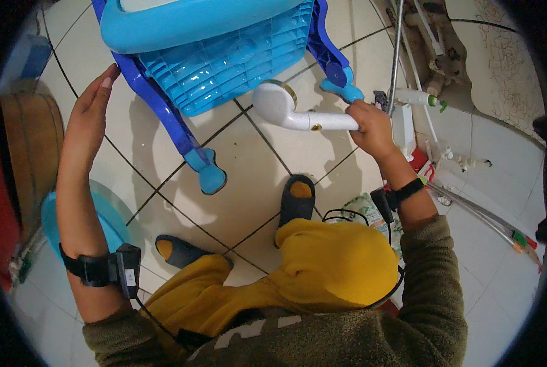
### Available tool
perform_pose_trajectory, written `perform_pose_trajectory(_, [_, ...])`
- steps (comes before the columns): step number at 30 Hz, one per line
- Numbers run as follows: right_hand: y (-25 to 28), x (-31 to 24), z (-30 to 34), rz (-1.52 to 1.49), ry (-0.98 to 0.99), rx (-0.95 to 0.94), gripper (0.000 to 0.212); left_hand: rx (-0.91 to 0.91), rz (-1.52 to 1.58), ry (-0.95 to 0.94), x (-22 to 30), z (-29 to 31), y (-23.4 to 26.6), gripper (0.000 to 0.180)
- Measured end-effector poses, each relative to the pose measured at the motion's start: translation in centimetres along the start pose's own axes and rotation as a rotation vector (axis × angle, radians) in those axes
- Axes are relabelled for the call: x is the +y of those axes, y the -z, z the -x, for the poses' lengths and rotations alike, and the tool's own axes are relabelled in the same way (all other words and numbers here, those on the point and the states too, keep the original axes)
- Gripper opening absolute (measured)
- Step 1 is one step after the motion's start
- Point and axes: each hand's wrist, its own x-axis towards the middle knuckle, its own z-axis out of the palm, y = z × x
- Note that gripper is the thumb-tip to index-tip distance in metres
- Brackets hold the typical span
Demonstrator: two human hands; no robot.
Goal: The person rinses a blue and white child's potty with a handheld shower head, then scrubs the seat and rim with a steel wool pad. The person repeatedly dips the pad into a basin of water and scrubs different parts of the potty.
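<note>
My right hand (372, 127) is wrapped around the handle of a white shower head (274, 105), holding it level with the head toward the left. Tilted in front of me is a light-blue plastic seat-like frame (224, 73) with a ribbed panel, dark-blue legs and light-blue feet; its surface looks wet. My left hand (94, 101), fingers stretched out, has its tips at the left dark-blue leg (154, 101). Whether those fingers press on the leg or only lie beside it, I cannot tell. The top of the blue frame runs out of view.
Pale floor tiles lie under my slippered feet. A light-blue basin (111, 214) stands by my left forearm. At the right are a metal pole (397, 55), pipes, a white bottle (413, 96) and long sticks (481, 214). Black cables run from both arm straps.
</note>
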Motion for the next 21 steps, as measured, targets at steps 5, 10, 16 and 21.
perform_pose_trajectory(5, [1.6, 0.6, 3.3, 0.128, -0.081, -0.032, 0.030, 0.006, 0.076, 0.012, -0.1, 0.2, -0.6, 0.053])
perform_pose_trajectory(10, [2.0, 1.1, 5.3, 0.131, -0.121, -0.016, 0.031, -0.048, 0.069, 0.196, 0.2, 0.5, -2.8, 0.063])
perform_pose_trajectory(16, [1.6, 1.6, 6.7, 0.091, -0.203, 0.022, 0.030, -0.161, 0.363, 0.168, -0.8, 3.2, -7.0, 0.088])
perform_pose_trajectory(21, [0.8, 1.9, 7.3, 0.014, -0.177, 0.046, 0.027, -0.159, 0.239, 0.402, -1.6, 5.6, -9.4, 0.095])
